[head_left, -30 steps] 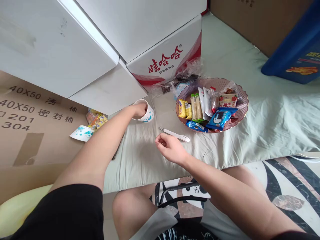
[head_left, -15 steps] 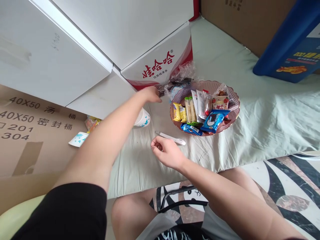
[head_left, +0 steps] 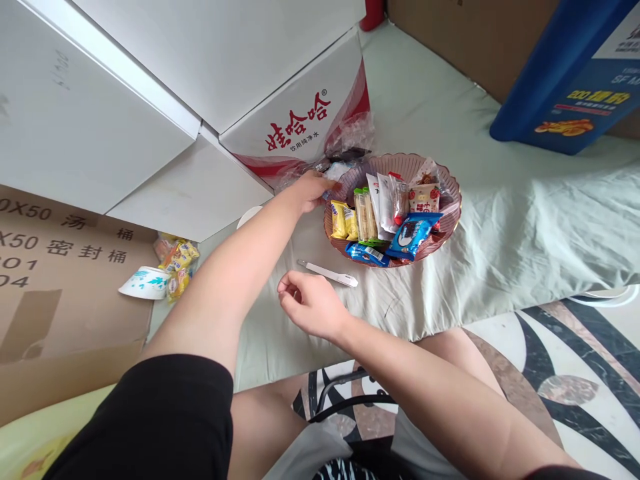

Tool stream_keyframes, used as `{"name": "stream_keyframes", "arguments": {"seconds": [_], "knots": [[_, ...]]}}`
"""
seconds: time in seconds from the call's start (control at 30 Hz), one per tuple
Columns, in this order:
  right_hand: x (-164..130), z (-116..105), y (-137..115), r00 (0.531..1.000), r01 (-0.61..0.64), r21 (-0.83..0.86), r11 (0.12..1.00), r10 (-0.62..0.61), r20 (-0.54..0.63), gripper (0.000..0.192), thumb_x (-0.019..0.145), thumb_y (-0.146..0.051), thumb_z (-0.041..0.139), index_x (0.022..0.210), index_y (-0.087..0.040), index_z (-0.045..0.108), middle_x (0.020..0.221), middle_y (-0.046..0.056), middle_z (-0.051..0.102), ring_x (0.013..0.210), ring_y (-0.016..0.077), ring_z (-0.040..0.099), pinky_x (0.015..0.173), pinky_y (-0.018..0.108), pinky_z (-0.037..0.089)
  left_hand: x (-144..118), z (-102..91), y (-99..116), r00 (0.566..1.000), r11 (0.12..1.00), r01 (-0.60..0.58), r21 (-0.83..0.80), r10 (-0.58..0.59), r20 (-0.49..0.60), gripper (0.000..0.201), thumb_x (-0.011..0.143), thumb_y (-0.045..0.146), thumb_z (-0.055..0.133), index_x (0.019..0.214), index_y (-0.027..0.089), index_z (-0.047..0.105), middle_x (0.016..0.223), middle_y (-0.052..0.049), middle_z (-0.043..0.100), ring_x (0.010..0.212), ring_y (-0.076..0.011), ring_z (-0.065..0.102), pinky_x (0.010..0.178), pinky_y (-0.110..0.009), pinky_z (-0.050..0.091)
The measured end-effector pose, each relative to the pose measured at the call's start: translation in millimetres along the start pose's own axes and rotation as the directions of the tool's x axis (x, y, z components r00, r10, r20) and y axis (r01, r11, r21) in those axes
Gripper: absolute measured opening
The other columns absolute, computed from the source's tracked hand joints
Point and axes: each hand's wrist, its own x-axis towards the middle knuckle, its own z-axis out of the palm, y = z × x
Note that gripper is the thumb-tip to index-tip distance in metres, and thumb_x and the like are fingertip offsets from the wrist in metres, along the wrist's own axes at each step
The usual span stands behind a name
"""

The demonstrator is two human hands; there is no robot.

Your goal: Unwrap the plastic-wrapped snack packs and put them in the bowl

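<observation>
My left hand (head_left: 315,189) reaches to the left rim of a pinkish scalloped glass bowl (head_left: 453,230), its fingers bent downward. Its fingertips are partly hidden; whether they grip anything cannot be seen. Just behind them is a light blue packet (head_left: 340,171) beside crumpled clear plastic wrap (head_left: 357,133). In the bowl stand wrapped snacks: yellow packets (head_left: 339,220), green-ended stick packs (head_left: 367,217), white sachets (head_left: 384,203) and a blue packet (head_left: 414,235). My right hand (head_left: 313,303) rests on the cloth with loosely curled fingers and nothing visible in them, just below a white utility knife (head_left: 329,273).
White cartons (head_left: 295,133) stack up behind at the left. A patterned paper cup (head_left: 145,283) lies by yellow snack packets (head_left: 179,257); my left arm mostly covers another white cup (head_left: 249,215). A blue jug (head_left: 555,100) stands at the right on the pale green cloth (head_left: 525,207).
My left hand has moved right, from the plastic wrap by the carton to the bowl's left rim. My right hand stays curled near the knife. The view has shifted slightly right.
</observation>
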Motion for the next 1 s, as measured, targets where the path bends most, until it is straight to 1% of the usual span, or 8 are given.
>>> {"name": "stream_keyframes", "arguments": {"seconds": [0.07, 0.13, 0.43, 0.63, 0.73, 0.87, 0.93, 1.0], "knots": [[-0.4, -0.4, 0.9, 1.000, -0.001, -0.019, 1.000, 0.001, 0.001, 0.007, 0.087, -0.017, 0.057, 0.087, -0.024, 0.061, 0.079, -0.002, 0.068, 0.068, 0.0148, 0.058, 0.070, 0.028, 0.043, -7.7, -6.6, 5.6, 0.995, 0.998, 0.058, -0.011, -0.057, 0.079, 0.029, 0.060, -0.004, 0.076, 0.078, 0.015, 0.065, 0.074, -0.004, 0.072, 0.073, -0.0174, 0.070, 0.072, -0.032, 0.060], [-0.9, 0.2, 2.2, 1.000, 0.005, -0.038, 0.999, -0.005, 0.005, 0.007, 0.087, -0.017, 0.057, 0.087, -0.023, 0.061, 0.079, -0.002, 0.068, 0.067, 0.0142, 0.057, 0.070, 0.028, 0.042, -16.8, -16.9, 10.1, 0.993, 0.998, 0.065, -0.024, -0.062, 0.099, 0.026, 0.063, -0.005, 0.069, 0.080, 0.013, 0.066, 0.076, -0.004, 0.072, 0.072, -0.0154, 0.070, 0.071, -0.029, 0.059], [-3.4, 5.8, 7.3, 0.999, 0.036, -0.109, 0.993, -0.034, 0.014, 0.008, 0.087, -0.015, 0.056, 0.086, -0.022, 0.059, 0.076, -0.002, 0.066, 0.066, 0.0139, 0.055, 0.068, 0.027, 0.039, -69.8, -68.2, 10.4, 0.979, 0.982, 0.184, -0.045, -0.187, -0.079, 0.022, 0.067, -0.007, 0.062, 0.077, 0.013, 0.066, 0.065, -0.003, 0.066, 0.065, -0.0172, 0.067, 0.067, -0.031, 0.057], [-2.1, 5.1, 19.4, 0.999, 0.042, -0.059, 0.997, -0.043, -0.015, 0.006, 0.085, -0.017, 0.055, 0.084, -0.022, 0.057, 0.075, -0.002, 0.065, 0.066, 0.0141, 0.056, 0.070, 0.029, 0.042, -107.7, -109.7, 8.5, 0.986, 0.980, 0.129, -0.149, -0.144, -0.088, 0.020, 0.065, -0.002, 0.066, 0.082, 0.010, 0.067, 0.069, -0.004, 0.070, 0.062, -0.0149, 0.066, 0.062, -0.027, 0.056], [0.2, 4.8, 24.5, 0.996, -0.010, 0.124, 0.992, 0.021, -0.091, 0.012, 0.085, -0.027, 0.058, 0.096, -0.022, 0.057, 0.085, -0.001, 0.066, 0.071, 0.0147, 0.061, 0.073, 0.031, 0.047, -136.8, -124.5, 3.7, 0.993, 0.975, 0.048, -0.218, -0.070, -0.093, 0.014, 0.067, 0.005, 0.071, 0.079, 0.011, 0.068, 0.069, -0.003, 0.072, 0.061, -0.0134, 0.066, 0.059, -0.025, 0.055], [2.9, 1.8, 24.8, 0.981, -0.034, 0.520, 0.854, 0.127, -0.145, 0.047, 0.082, -0.051, 0.068, 0.118, -0.025, 0.051, 0.112, 0.005, 0.067, 0.095, 0.0192, 0.069, 0.079, 0.034, 0.055, -191.1, -115.5, -31.1, 0.979, 0.930, -0.143, -0.340, 0.082, -0.187, 0.026, 0.063, 0.014, 0.082, 0.087, 0.014, 0.071, 0.084, -0.004, 0.078, 0.075, -0.0175, 0.073, 0.062, -0.025, 0.056], [4.3, 0.3, 25.8, 0.983, -0.005, 0.630, 0.777, 0.118, -0.138, 0.054, 0.079, -0.057, 0.071, 0.119, -0.028, 0.050, 0.118, 0.004, 0.066, 0.100, 0.0193, 0.069, 0.083, 0.035, 0.057, -218.3, -98.9, -62.9, 0.971, 0.900, -0.161, -0.405, 0.071, -0.229, 0.038, 0.062, 0.021, 0.088, 0.095, 0.018, 0.071, 0.088, -0.002, 0.078, 0.081, -0.0177, 0.075, 0.068, -0.025, 0.057], [5.6, 0.4, 29.9, 0.983, 0.001, 0.640, 0.768, 0.115, -0.140, 0.053, 0.078, -0.059, 0.072, 0.117, -0.030, 0.050, 0.116, 0.001, 0.066, 0.095, 0.0178, 0.067, 0.079, 0.033, 0.058, -239.5, -80.2, -97.5, 0.974, 0.883, -0.127, -0.452, 0.024, -0.227, 0.048, 0.062, 0.027, 0.093, 0.102, 0.020, 0.068, 0.094, -0.001, 0.078, 0.087, -0.0178, 0.075, 0.075, -0.027, 0.059]]}}
